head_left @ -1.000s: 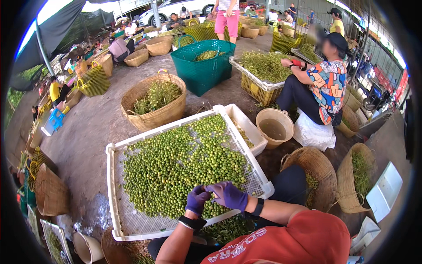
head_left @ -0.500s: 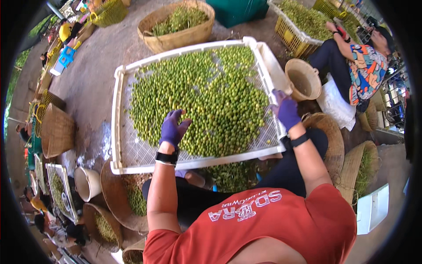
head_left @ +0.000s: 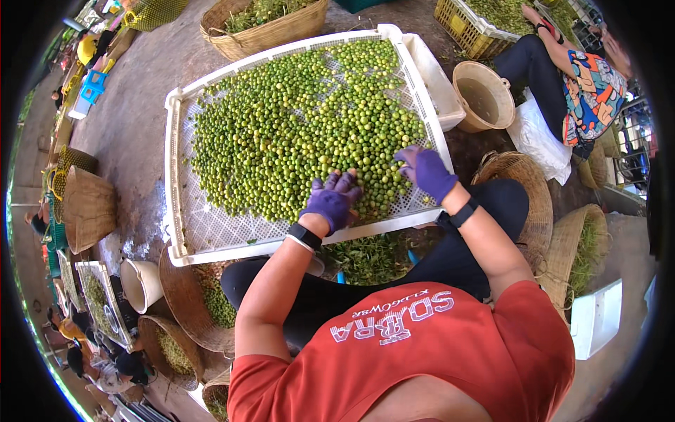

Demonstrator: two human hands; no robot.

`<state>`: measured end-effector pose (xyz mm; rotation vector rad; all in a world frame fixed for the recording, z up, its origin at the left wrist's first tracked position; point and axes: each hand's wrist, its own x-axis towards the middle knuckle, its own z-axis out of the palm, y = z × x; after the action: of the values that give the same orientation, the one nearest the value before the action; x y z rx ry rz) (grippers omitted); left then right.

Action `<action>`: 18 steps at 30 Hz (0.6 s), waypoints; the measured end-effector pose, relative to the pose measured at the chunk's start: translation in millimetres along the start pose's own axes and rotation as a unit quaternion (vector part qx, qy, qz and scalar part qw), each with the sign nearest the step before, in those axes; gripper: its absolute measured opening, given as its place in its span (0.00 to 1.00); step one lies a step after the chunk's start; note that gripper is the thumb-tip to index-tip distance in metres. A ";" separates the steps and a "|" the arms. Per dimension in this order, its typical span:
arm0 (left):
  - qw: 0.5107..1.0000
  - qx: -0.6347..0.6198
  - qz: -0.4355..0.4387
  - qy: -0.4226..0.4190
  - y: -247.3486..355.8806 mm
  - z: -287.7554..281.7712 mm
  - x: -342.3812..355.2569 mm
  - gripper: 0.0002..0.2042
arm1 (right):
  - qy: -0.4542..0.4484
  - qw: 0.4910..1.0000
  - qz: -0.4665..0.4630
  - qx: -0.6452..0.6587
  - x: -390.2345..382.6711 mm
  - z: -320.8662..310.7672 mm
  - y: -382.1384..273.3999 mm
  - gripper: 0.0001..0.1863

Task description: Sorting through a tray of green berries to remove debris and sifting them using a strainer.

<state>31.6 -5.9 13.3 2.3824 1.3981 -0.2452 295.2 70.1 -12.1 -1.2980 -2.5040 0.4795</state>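
Note:
A white mesh-bottomed tray (head_left: 171,176) lies in front of me, spread with many small round green and yellowish fruits (head_left: 295,119). My left hand (head_left: 332,202), in a purple glove with bare fingertips, rests on the fruits near the tray's front edge, its fingers spread. To its right, my right hand (head_left: 429,172), gloved alike, hovers over fruits by the right rim. Its fingers are apart, with nothing visible in them. Bare mesh shows at the tray's front left.
A beige bucket (head_left: 484,95) and a white bin (head_left: 436,88) stand beyond the tray's right side. Wicker baskets (head_left: 531,204) flank me. Leafy stems (head_left: 365,259) lie below the tray's front. A person in patterned clothing (head_left: 594,91) sits at right, near a yellow crate (head_left: 467,35).
My left hand has moved right and down onto the fruits. My right hand has left the tray's right rim and come inward over the fruits. The view has shifted slightly.

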 end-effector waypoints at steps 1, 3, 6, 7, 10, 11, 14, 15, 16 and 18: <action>0.999 -0.002 -0.037 -0.008 -3.8 -1.5 3.5 0.28 | -0.001 1.000 -0.006 0.019 2.7 10.6 -5.4 0.15; 0.995 0.001 -0.099 -0.017 -5.6 -16.1 5.7 0.29 | -0.022 0.999 -0.016 -0.047 5.6 21.3 -21.4 0.11; 0.989 0.009 -0.140 0.037 -12.2 -17.0 4.7 0.27 | -0.031 0.995 -0.013 -0.097 7.4 34.5 -28.6 0.09; 0.989 0.009 -0.140 0.050 -13.4 -15.1 2.7 0.26 | -0.031 0.995 -0.007 -0.098 6.7 36.2 -32.2 0.08; 0.989 -0.022 -0.094 0.115 -8.3 -5.9 1.6 0.23 | -0.028 0.998 -0.003 -0.059 4.2 35.4 -37.6 0.10; 0.988 -0.043 -0.069 0.134 -1.0 -3.9 3.2 0.23 | -0.026 0.998 0.005 -0.052 3.4 35.5 -37.6 0.14; 0.963 -0.197 -0.019 0.182 17.2 5.0 7.5 0.21 | 0.069 0.973 0.087 0.201 6.8 36.5 -55.9 0.18; 0.945 -0.263 -0.006 0.196 19.9 8.0 9.1 0.20 | 0.056 0.944 0.135 0.296 7.7 34.6 -63.8 0.19; 0.909 -0.370 -0.024 0.191 22.2 10.2 12.7 0.19 | 0.079 0.926 0.138 0.341 7.8 39.6 -66.7 0.19; 0.802 -0.568 -0.059 0.173 24.1 14.7 20.0 0.18 | 0.126 0.883 0.142 0.429 6.8 51.3 -69.6 0.18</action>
<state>62.9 -6.2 -1.4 1.3320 1.2592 0.8272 220.3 29.8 -29.2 -1.2164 -1.5496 1.2175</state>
